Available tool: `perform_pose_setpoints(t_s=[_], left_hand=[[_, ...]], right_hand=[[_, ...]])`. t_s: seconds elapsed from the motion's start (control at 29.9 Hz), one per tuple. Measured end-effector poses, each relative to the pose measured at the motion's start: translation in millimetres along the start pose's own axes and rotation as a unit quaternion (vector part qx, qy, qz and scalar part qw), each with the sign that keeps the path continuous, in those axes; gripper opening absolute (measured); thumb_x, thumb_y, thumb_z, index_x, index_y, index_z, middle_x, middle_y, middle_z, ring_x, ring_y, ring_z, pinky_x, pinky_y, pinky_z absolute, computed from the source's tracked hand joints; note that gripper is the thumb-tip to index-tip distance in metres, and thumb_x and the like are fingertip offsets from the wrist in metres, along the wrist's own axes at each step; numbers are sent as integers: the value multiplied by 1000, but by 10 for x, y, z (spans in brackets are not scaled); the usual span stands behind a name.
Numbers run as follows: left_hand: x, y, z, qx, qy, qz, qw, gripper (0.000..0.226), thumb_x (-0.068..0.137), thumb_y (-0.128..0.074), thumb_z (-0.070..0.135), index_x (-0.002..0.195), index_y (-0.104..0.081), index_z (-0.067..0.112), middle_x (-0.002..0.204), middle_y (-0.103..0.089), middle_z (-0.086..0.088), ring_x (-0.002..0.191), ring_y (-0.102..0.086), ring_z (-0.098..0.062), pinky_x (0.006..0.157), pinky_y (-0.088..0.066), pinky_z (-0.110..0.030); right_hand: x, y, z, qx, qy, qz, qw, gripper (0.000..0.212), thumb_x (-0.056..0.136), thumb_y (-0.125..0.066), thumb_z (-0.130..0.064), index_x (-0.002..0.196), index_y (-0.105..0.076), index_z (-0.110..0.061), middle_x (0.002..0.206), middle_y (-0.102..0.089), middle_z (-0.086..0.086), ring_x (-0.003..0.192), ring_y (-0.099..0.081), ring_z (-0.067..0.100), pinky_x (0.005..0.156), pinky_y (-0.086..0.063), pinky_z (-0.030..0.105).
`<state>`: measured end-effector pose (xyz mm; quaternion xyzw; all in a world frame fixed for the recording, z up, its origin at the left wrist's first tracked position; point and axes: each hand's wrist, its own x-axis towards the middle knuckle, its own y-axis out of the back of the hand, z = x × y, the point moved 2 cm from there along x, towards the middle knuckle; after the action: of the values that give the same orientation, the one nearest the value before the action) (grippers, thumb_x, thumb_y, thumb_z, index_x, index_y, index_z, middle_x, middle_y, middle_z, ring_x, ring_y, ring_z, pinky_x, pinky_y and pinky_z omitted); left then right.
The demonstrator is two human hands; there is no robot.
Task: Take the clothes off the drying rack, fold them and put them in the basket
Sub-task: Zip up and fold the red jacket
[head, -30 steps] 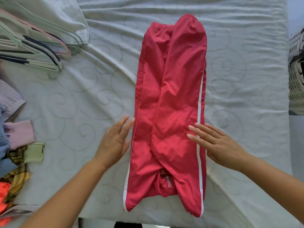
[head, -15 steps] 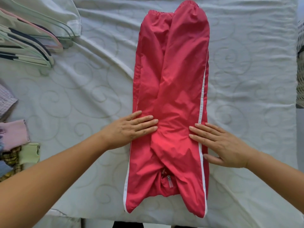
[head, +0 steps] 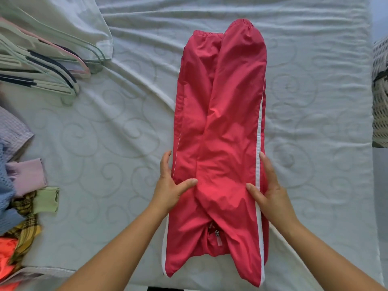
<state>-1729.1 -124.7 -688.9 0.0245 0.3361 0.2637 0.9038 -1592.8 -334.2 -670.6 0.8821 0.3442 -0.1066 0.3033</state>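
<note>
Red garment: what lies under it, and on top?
The red garment lies on the white patterned cover, visible either side; anything else beneath is hidden. On top: thumbs of left hand and right hand.

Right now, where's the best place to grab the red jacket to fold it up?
Probably the red jacket by its two long edges near the middle, one grip from each side, where the left hand and right hand rest. It lies flat as a long narrow strip, so both edges are free.

Bare skin throughout — the left hand point(head: 171, 186) and right hand point(head: 271, 191) lead into bare forearms point(head: 117, 248).
</note>
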Motion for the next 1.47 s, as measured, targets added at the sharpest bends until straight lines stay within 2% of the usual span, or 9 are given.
perform_pose_setpoints(t_s=[0.1, 0.27, 0.4, 0.53, 0.63, 0.77, 1.07, 1.3, 1.47], left_hand=[[-26, 57, 53, 86, -85, -108, 987, 104, 61, -77, 36, 137, -10, 59, 143, -26, 27, 127, -30, 18, 103, -26, -6], [-12, 72, 136, 114, -45, -260, 958, 58, 79, -70, 20, 119, -50, 57, 129, -51, 15, 112, -45, 20, 95, -33, -3], [-28, 147, 395, -19, 92, -285, 954, 24, 77, -73, 21, 101, -71, 24, 97, -69, 8, 85, -62, 3, 74, -47, -9], [206, 257, 806, -295, 199, -313, 880, 71, 52, -74, 66, 94, -75, 8, 96, -73, -11, 87, -69, -18, 75, -56, -28], [764, 251, 1118, -428, 227, -238, 842, 76, 82, -47, 64, 122, -60, 1, 118, -64, -17, 104, -64, -28, 77, -57, -37], [1264, 120, 1483, -546, 229, -84, 802, 72, 91, -38, 59, 111, -54, -8, 96, -65, -29, 74, -69, -39, 53, -57, -41], [1130, 133, 1220, -97, 57, 73, 991, 18, 86, -63, 29, 78, -53, 17, 70, -49, 3, 59, -45, -7, 51, -40, -13], [883, -2, 1043, -123, -75, 190, 971, 15, 94, -51, 15, 81, -50, 21, 75, -53, 6, 67, -48, -1, 68, -41, -19], [618, -75, 559, -28, -17, 155, 987, 11, 89, -53, 28, 91, -54, 17, 84, -60, 0, 80, -56, -12, 82, -45, -38]], right_hand=[[8, 138, 57, -45, 23, -103, 993, 44, 88, -48, -51, 129, -35, -60, 121, -61, 0, 104, -58, 10, 85, -42, 9], [162, 296, -48, 69, -105, -266, 956, 45, 93, -49, -3, 94, -71, -42, 93, -68, -8, 80, -60, 1, 73, -47, 15], [238, 506, -187, 256, -219, -305, 891, 20, 69, -75, -22, 89, -77, -20, 89, -66, 10, 65, -60, 14, 61, -52, 20], [646, 685, -477, 540, -233, -300, 751, 40, 61, -76, -26, 93, -74, -2, 100, -70, 18, 89, -68, 19, 79, -54, 24], [1142, 753, -724, 572, -158, -185, 783, 43, 45, -90, -29, 83, -76, -14, 89, -73, 4, 82, -69, 10, 73, -53, 19], [1693, 705, -734, 642, -338, -29, 688, 38, 92, -39, -18, 106, -60, 11, 101, -66, 29, 77, -70, 34, 55, -58, 35], [1631, 689, -528, 186, -229, -7, 955, 17, 89, -60, -22, 74, -53, -20, 62, -51, -4, 43, -44, 4, 41, -36, 16], [1316, 522, -631, 146, -44, 141, 978, 9, 91, -58, -21, 95, -55, -14, 81, -58, -9, 67, -52, -4, 68, -43, 14], [1003, 337, -323, 189, -158, 55, 968, 32, 88, -62, -22, 114, -54, -8, 109, -65, 6, 94, -61, 15, 88, -48, 28]])
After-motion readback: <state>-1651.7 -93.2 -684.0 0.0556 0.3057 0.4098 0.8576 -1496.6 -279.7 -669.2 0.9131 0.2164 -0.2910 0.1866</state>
